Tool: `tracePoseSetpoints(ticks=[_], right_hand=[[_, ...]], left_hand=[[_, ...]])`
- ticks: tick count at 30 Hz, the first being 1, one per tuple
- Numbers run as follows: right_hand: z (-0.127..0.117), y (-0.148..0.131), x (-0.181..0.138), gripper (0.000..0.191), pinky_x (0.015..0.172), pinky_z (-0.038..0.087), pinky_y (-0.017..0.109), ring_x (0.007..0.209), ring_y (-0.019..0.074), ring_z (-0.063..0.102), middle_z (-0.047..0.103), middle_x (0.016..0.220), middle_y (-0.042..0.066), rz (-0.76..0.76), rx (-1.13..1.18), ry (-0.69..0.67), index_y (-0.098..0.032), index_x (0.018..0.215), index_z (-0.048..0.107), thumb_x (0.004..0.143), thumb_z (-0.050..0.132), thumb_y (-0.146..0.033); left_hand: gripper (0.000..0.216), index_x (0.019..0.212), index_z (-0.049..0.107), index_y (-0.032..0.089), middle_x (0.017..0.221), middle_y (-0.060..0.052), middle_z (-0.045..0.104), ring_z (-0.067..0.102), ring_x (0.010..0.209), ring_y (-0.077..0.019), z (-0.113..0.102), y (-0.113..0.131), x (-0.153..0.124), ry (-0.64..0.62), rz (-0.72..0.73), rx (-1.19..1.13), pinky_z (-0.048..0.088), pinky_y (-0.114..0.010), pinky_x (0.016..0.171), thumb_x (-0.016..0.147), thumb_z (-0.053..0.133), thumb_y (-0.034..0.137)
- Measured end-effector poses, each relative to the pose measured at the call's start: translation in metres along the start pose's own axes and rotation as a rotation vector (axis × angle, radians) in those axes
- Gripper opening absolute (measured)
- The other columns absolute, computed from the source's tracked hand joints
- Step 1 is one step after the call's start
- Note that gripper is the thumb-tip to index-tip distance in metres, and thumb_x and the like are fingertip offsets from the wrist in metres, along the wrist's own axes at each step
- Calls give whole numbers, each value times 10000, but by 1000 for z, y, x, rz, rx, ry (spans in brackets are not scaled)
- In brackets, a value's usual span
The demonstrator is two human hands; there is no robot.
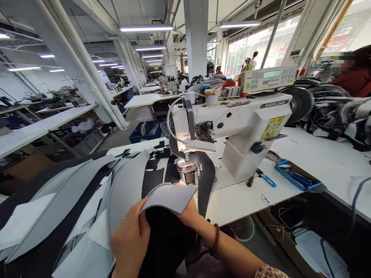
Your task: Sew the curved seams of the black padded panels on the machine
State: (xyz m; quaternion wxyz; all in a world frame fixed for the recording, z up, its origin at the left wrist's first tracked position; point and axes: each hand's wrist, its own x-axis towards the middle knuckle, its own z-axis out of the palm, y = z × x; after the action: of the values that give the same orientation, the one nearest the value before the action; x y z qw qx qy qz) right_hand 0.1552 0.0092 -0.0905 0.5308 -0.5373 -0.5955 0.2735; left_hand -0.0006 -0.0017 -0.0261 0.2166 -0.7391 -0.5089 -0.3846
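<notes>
Between my hands, in front of the sewing machine [245, 119], a grey-faced fabric panel [169, 197] with a black side is bent into a curve. My left hand [131, 233] pinches its left edge, thumb towards me. At the panel's right end is my right hand [189, 212], its fingers mostly hidden behind the fabric. The machine's needle and presser foot [187, 160] stand just beyond the panel, above a metal post bed [187, 172]. A black fabric piece [207, 177] hangs beside the post on the right.
Layered grey and black panels [127, 177] cover the left side. On the white machine table [232, 200] lie blue-handled snips [266, 178] and a blue tool tray [298, 175]. Cut pieces are heaped [330, 112] at the right, near a person in a red top [355, 81]. A blue bin [143, 131] stands behind.
</notes>
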Motion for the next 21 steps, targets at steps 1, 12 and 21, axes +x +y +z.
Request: tracePoseSetpoints(ticks=[1,12,21], right_hand=[[3,1,-4,434,756,507,276,845,157,594,643,957,60,76,77,-16,-159,1051,560,675,649,-356],[-41,-19,32,132,640,430,317,630,149,457,511,654,23,222,149,-62,-194,610,465,505,464,-275],[-88,-30,74,220,356,227,191,388,51,298,372,434,-68,875,457,62,-165,567,456,351,490,-191]], left_hand=[[214,938,636,185,696,-1,688,585,513,-110,5,-1,2,54,22,35,353,-207,471,876,432,166],[459,583,580,182,401,14,390,337,383,-116,49,-27,63,-23,-53,-209,184,-259,465,913,350,401],[473,477,253,191,434,66,265,219,454,-61,151,8,39,-389,-458,-739,215,-229,486,878,450,344]])
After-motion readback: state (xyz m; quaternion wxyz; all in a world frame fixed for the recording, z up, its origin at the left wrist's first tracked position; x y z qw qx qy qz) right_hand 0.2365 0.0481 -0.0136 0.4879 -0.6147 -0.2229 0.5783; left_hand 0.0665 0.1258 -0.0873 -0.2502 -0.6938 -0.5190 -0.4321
